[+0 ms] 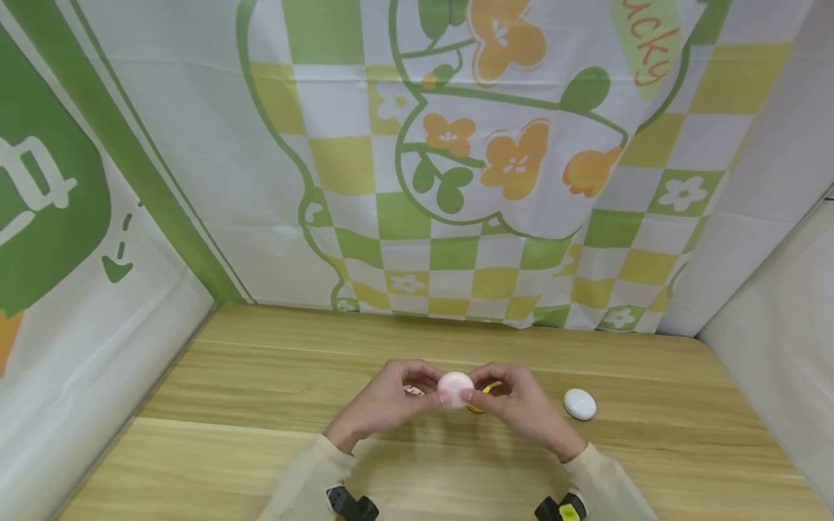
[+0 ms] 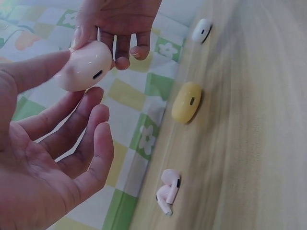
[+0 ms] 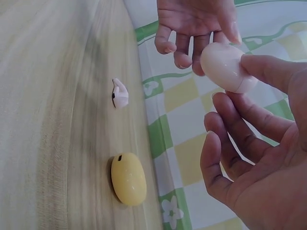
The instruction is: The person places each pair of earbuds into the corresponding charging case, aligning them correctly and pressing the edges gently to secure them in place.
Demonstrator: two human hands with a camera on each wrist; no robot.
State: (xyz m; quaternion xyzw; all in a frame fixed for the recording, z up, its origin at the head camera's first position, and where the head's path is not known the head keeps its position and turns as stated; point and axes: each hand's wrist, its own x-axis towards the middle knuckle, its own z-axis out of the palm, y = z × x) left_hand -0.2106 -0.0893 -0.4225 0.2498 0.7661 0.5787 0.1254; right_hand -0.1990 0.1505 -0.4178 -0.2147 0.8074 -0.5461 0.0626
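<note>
Both hands hold a pale pink earbud case (image 1: 455,385) up above the table, between them. My left hand (image 1: 386,396) pinches its left side between thumb and fingertips, and my right hand (image 1: 524,409) pinches the right side the same way. The lid looks shut, and a small dark slot shows on the shell in the left wrist view. Beyond the hands, a pair of pink earbuds (image 2: 169,189) lies on the wood. Beside them rests a yellow earbud case (image 3: 129,179), partly hidden behind my right hand in the head view.
A white earbud case (image 1: 580,404) lies on the wooden table (image 1: 274,376) to the right of my right hand. A patterned cloth (image 1: 404,217) hangs behind the table's back edge, with white cloth walls on both sides.
</note>
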